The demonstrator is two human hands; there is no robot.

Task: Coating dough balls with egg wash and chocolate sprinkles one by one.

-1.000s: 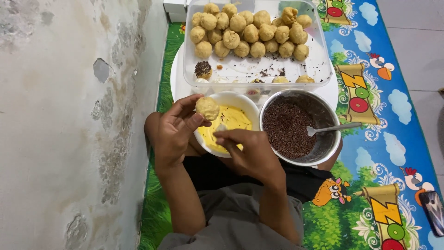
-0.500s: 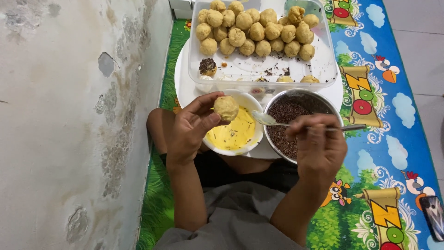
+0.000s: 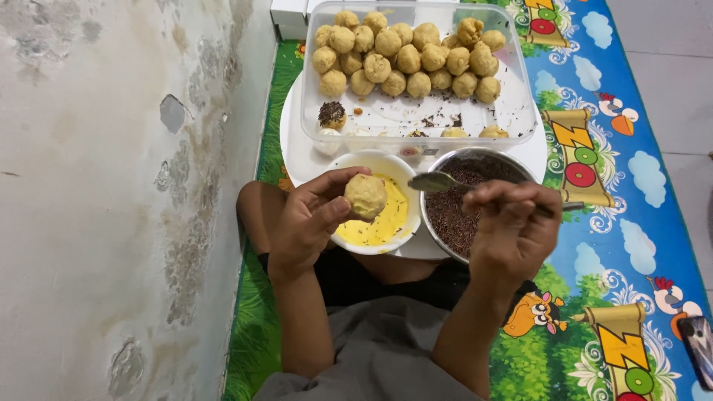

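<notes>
My left hand (image 3: 308, 223) holds a round yellow dough ball (image 3: 366, 196) over a white bowl (image 3: 353, 162) of yellow liquid. My right hand (image 3: 512, 226) grips a metal spoon (image 3: 435, 181), its bowl pointing left above a steel bowl (image 3: 486, 156) of dark brown sprinkles. Behind both bowls a clear plastic container (image 3: 520, 111) holds several plain dough balls (image 3: 408, 52) along its far side and one sprinkle-coated ball (image 3: 332, 114) at its near left.
The bowls and container rest on a round white tray (image 3: 297, 152) on a colourful cartoon mat (image 3: 594, 148). A stained, peeling wall (image 3: 111, 186) runs along the left. A phone (image 3: 698, 341) lies at the right edge. White boxes (image 3: 290, 15) stand at the back.
My right hand left the yellow bowl, took up the spoon from the sprinkle bowl and lifted it. My left hand keeps the ball over the yellow bowl.
</notes>
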